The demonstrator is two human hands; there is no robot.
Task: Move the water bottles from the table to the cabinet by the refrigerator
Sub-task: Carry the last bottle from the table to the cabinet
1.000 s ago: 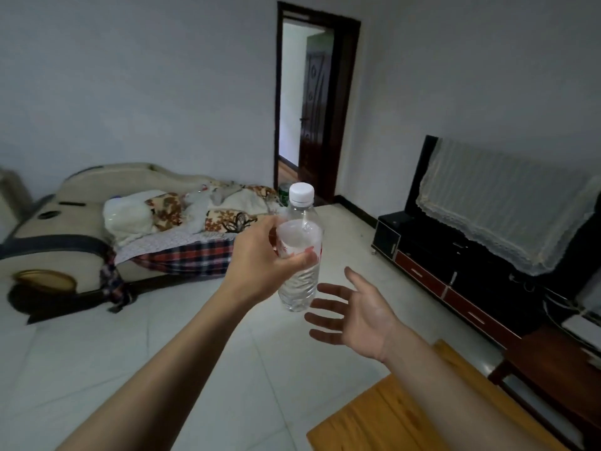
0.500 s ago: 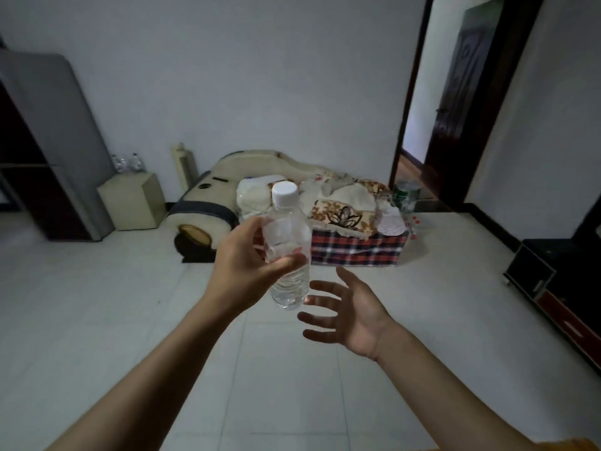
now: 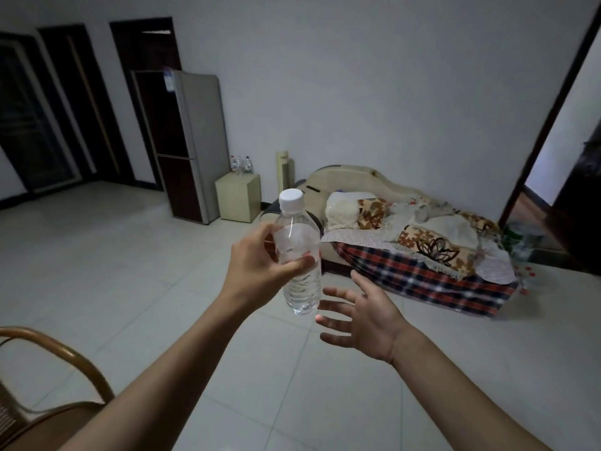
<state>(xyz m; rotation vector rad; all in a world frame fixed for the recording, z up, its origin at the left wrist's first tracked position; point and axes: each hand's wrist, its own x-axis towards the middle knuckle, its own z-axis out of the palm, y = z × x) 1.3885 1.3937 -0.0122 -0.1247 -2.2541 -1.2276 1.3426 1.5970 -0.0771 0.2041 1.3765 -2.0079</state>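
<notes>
My left hand [image 3: 257, 265] grips a clear water bottle [image 3: 297, 252] with a white cap, held upright in front of me at chest height. My right hand [image 3: 361, 317] hovers just below and right of the bottle, fingers spread, holding nothing. Far across the room a small cream cabinet [image 3: 239, 198] stands beside a tall refrigerator [image 3: 185, 144]. Several water bottles [image 3: 241, 164] stand on the cabinet's top.
A low sofa [image 3: 403, 236] piled with blankets and cushions lies along the far wall to the right. A wooden chair [image 3: 45, 392] sits at the lower left. Dark doors [image 3: 61, 105] line the left wall, and a doorway [image 3: 559, 151] opens at the right. Pale floor tiles [image 3: 130, 271] stretch toward the cabinet.
The view has swung left: the refrigerator and cabinet have come toward the centre, a chair has appeared at lower left. Both hands keep the same pose with the bottle.
</notes>
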